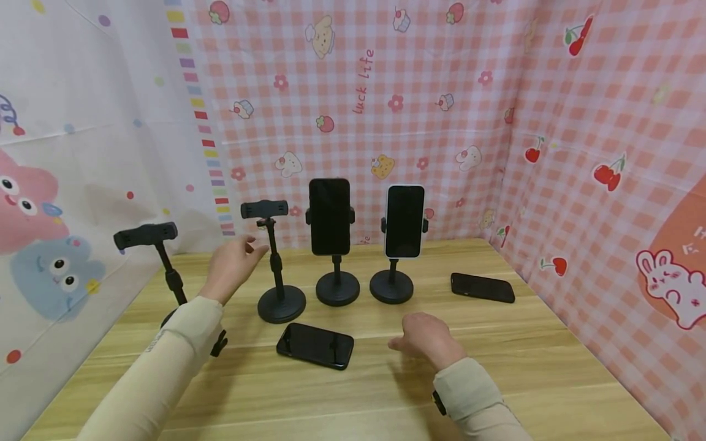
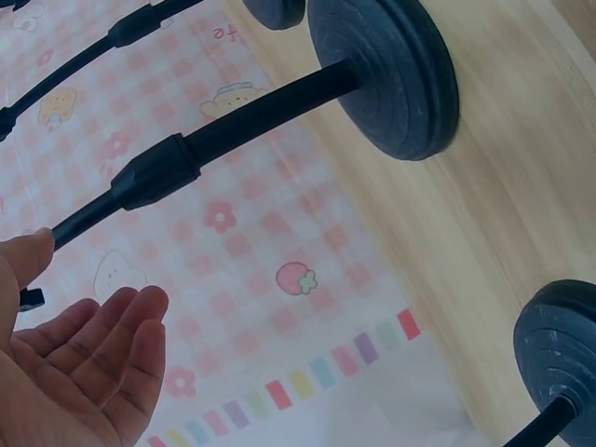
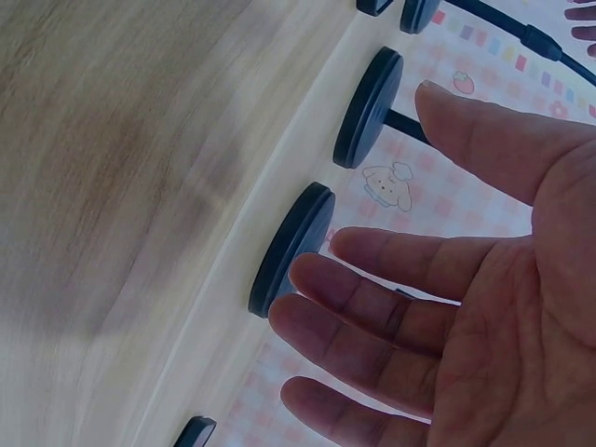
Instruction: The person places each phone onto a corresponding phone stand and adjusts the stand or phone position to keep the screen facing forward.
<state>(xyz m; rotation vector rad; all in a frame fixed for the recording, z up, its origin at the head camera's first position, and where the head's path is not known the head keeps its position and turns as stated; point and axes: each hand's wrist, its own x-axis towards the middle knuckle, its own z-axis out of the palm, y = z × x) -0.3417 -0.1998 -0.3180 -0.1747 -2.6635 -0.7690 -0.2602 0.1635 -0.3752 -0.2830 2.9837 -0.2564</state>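
Observation:
My left hand point(image 1: 233, 263) is beside the pole of an unloaded black phone stand point(image 1: 277, 269), fingers loosely bent and apart from one another. In the left wrist view its thumb overlaps the upper pole, and nothing lies between thumb and fingers point(image 2: 130, 345). Over the table at right of centre hovers my right hand point(image 1: 425, 339), empty, with its fingers point(image 3: 372, 349) spread in the right wrist view. Between the two hands a black phone point(image 1: 315, 346) lies flat, screen up. Another unloaded phone stand point(image 1: 146, 236) rises left of my left forearm, its base partly hidden by the sleeve.
Two stands at the back hold upright phones: a black phone point(image 1: 330, 217) and a white-edged phone point(image 1: 405, 222). A further black phone point(image 1: 482, 288) lies flat at the right. Patterned cloth point(image 1: 358, 135) hangs behind and beside the wooden table point(image 1: 529, 361).

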